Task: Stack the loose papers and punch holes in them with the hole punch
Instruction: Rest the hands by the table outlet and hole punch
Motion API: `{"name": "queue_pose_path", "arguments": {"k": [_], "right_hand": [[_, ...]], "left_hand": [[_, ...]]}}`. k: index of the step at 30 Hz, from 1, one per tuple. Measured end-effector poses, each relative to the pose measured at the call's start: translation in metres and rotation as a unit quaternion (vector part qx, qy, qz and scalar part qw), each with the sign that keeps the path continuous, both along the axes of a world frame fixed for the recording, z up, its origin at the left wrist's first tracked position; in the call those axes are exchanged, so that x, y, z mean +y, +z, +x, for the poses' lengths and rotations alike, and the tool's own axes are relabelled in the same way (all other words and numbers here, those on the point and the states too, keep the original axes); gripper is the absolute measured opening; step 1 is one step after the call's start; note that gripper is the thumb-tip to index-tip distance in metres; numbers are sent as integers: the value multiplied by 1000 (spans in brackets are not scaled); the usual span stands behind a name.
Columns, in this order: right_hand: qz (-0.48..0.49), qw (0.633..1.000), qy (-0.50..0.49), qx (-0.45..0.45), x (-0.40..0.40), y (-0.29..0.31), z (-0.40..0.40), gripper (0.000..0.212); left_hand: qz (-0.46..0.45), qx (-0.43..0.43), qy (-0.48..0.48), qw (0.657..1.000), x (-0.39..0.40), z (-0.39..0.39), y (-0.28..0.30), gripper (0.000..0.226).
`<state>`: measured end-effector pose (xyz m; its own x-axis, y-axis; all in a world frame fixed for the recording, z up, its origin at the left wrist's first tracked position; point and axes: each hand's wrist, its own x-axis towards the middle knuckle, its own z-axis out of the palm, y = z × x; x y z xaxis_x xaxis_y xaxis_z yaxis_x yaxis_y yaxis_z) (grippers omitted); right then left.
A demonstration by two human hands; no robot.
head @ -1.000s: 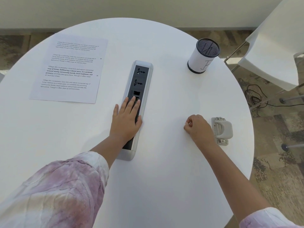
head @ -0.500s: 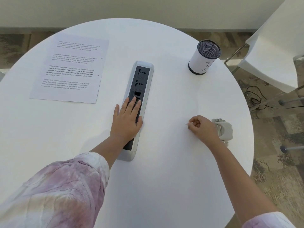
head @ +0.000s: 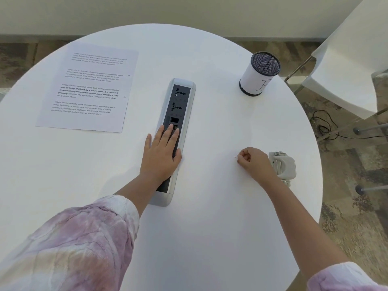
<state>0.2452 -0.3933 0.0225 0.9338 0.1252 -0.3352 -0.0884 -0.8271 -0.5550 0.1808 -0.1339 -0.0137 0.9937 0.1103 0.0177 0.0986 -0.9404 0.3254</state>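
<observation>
A stack of printed papers point(head: 88, 89) lies flat at the table's far left, with two small holes near its right edge. The grey hole punch point(head: 284, 166) sits near the right edge of the table. My right hand point(head: 255, 163) rests on the table just left of the punch and partly hides it. Its fingers are curled in and pinched together. A tiny white speck lies at the fingertips; whether it is held I cannot tell. My left hand point(head: 160, 153) lies flat with fingers spread on the socket strip and holds nothing.
A long grey socket strip point(head: 178, 114) runs down the middle of the round white table point(head: 210, 238). A white cup with a black mesh top point(head: 259, 74) stands at the back right. A white chair point(head: 344, 66) and cables on the floor are beyond the right edge.
My right hand went from a tight fist to a pinch, moved a little toward the punch, then back left. My left hand and the papers have not moved.
</observation>
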Motion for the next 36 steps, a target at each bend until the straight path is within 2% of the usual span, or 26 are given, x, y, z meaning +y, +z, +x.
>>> {"name": "queue_pose_path", "arguments": {"k": [2,5,9,16,20,25,33,36], "right_hand": [[65,996,-42,46,-4,5,8,20],[89,994,-57,39,-6,16,26,15],[126,989,-76,-36,6,46,68,11],[115,968,-135,-177,21,100,161,35],[128,959,-189,-170,28,100,186,38],[130,951,-231,-159,31,96,197,28],[175,950,-221,-138,24,95,190,27],[166,958,-183,-142,22,97,179,25]], "left_hand": [[-1,-1,0,1000,0,0,0,62],[-6,-2,-1,1000,0,0,0,61],[-3,-3,-1,1000,0,0,0,60],[-3,-6,2,1000,0,0,-2,59],[-4,-5,1,1000,1,0,-2,58],[0,-7,0,1000,2,1,-2,58],[-2,-5,1,1000,2,0,-2,58],[-1,-9,0,1000,1,0,-1,58]]}}
